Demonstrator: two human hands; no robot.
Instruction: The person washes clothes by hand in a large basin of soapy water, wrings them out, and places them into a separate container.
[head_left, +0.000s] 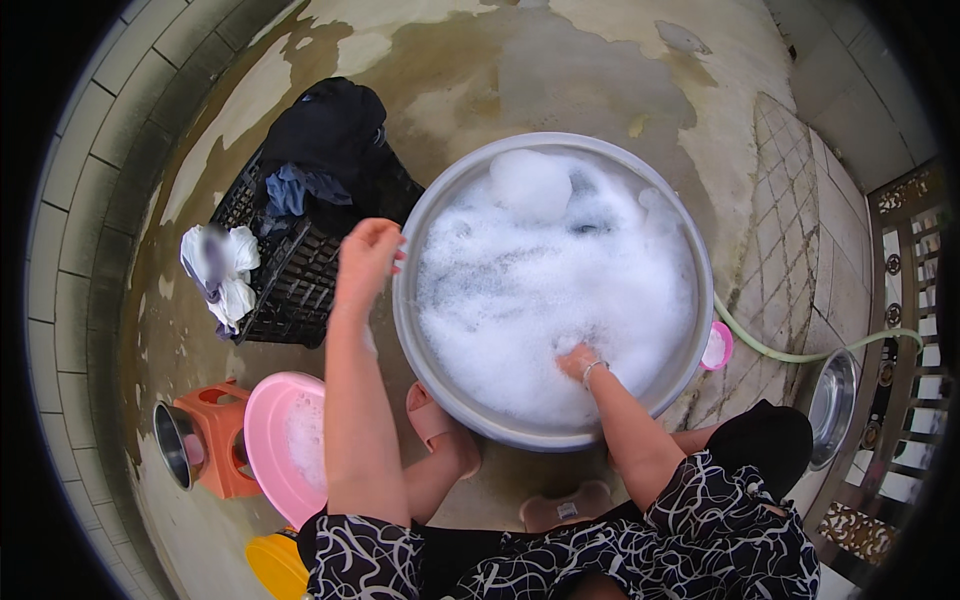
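Note:
A large round grey basin (553, 442) full of white suds (487, 300) stands before me. Dark fabric (589, 202) shows through the foam near its far side. My right hand (576, 363), with a bracelet at the wrist, is partly sunk in the suds near the basin's near side; its fingers are hidden, so any grip cannot be told. My left hand (373, 244) is raised at the basin's left rim, its fingers bent and nothing seen in them. Left of it is a black plastic crate (289, 289) with dark clothes (322, 124) and a blue cloth (289, 191) heaped on it.
A white and purple cloth (240, 255) hangs at the crate's left side. At lower left are a pink basin (262, 442), an orange stool (225, 442), a metal bowl (169, 446) and a yellow basin (274, 566). A hose (780, 354), pink cup (724, 349) and metal basin (832, 409) lie right.

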